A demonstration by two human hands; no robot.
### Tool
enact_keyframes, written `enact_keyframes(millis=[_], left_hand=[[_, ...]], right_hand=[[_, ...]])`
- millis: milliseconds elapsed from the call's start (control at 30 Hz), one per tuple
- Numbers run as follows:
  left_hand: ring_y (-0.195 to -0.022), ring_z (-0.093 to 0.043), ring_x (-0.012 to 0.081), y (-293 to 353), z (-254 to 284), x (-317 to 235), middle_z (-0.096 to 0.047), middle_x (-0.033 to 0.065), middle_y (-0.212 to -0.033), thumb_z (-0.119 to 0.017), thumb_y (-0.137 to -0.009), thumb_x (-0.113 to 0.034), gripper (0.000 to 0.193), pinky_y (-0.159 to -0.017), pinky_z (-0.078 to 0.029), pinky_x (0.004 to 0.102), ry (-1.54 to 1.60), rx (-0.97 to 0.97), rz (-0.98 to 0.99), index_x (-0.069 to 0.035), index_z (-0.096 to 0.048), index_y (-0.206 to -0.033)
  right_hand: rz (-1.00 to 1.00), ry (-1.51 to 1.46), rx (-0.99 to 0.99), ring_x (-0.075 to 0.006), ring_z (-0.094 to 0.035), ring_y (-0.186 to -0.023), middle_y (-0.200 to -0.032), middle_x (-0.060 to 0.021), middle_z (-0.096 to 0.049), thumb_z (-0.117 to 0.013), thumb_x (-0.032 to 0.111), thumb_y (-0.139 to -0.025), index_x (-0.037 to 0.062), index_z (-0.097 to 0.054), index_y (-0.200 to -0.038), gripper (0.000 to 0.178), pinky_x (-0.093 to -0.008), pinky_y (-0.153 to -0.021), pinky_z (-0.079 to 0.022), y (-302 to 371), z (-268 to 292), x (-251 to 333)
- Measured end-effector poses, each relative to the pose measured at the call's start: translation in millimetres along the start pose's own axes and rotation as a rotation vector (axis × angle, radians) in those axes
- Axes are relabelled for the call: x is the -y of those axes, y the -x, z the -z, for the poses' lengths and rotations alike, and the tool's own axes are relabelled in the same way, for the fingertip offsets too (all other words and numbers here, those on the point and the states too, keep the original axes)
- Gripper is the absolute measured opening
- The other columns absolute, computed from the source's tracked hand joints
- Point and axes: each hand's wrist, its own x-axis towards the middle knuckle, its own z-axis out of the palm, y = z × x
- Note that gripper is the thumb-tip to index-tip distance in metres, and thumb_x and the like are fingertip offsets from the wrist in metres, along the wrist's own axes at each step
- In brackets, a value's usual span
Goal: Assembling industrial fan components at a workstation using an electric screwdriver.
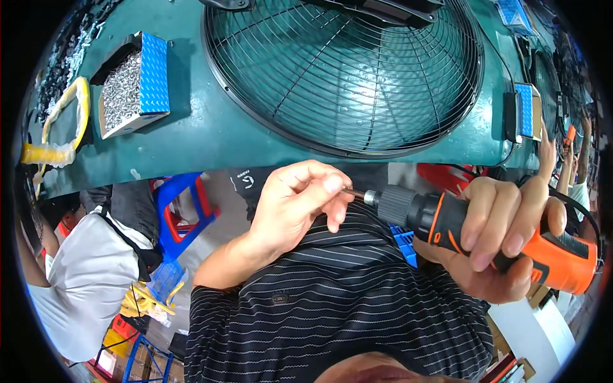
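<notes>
While angling the left forearm up and inward before the chest, brings thumb and forefinger of the left hand (297, 201) together on the tip of a thin, dark metal bit (358, 193), curling the other fingers loosely beneath; cannot tell of any small piece between the fingertips. Wraps the fingers of the right hand (501, 223) over an orange-and-black power screwdriver (439, 220), gripping it firmly, knuckles toward the camera. Holds the tool nearly sideways in front of a black shirt with thin white stripes (345, 300), just off the counter's near edge, its bit pointing left. Shows smooth orange plastic at the rear, black housing with an orange ring, and a ribbed dark-grey collar (396, 205). Faces a smooth green counter (185, 140) bearing a round black fan guard of concentric wires (281, 105) and an open blue-sided cardboard box (154, 73) heaped with shiny silver screws (122, 86).
</notes>
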Motion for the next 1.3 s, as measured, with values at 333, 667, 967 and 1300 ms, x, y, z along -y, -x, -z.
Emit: enact_keyframes(millis=[333, 667, 967, 1300], left_hand=[[-0.079, -0.07, 0.0171, -2.6, 4.3, 4.0, -0.067, 0.0179, -0.104, -0.062, -0.091, 0.009, 0.015, -0.068, -0.06, 0.0265, -0.486, 0.123, -0.359, 0.008, -0.069, -0.104], [-0.071, -0.065, 0.0175, -12.5, 12.0, 6.7, -0.066, 0.0158, -0.098, -0.075, -0.08, 0.004, 0.021, -0.063, -0.053, 0.0281, -0.8, 0.045, -0.644, 0.002, -0.07, -0.1], [-0.12, -0.046, 0.0403, -29.3, 15.8, -1.2, -0.044, 0.0154, -0.126, -0.093, -0.063, -0.022, 0.064, -0.097, -0.044, 0.0491, -1.695, -0.324, -1.207, -0.014, -0.059, -0.116], [-0.121, -0.047, 0.0418, -33.9, 19.7, 0.4, -0.047, 0.0164, -0.127, -0.092, -0.063, -0.025, 0.062, -0.098, -0.043, 0.0504, -1.689, -0.34, -1.205, -0.015, -0.061, -0.115]], right_hand=[[-0.08, 0.015, 0.046, -0.0108, -0.057, -0.061, -0.09, -0.0069, -0.051, -0.065, 0.01, -0.086, -0.0053, -0.045, -0.123, 0.045, -0.0257, -0.059, -0.05, -6.0, 5.9, 3.2], [-0.155, 0.058, -0.06, -0.0116, -0.059, -0.061, -0.089, -0.008, -0.053, -0.067, 0.009, -0.084, -0.0045, -0.047, -0.119, 0.042, -0.0258, -0.059, -0.051, -7.1, 3.3, 2.9], [-0.037, 0.237, 0.251, -0.0123, -0.062, -0.053, -0.083, -0.0056, -0.059, -0.074, 0.008, -0.079, 0.0005, -0.052, -0.119, 0.046, -0.0226, -0.05, -0.055, -9.8, 3.6, -17.0], [-0.217, 0.284, 0.453, -0.0148, -0.067, -0.055, -0.083, -0.0091, -0.063, -0.078, 0.004, -0.078, 0.0054, -0.055, -0.119, 0.047, -0.0255, -0.049, -0.058, -29.1, -6.3, -21.0]])
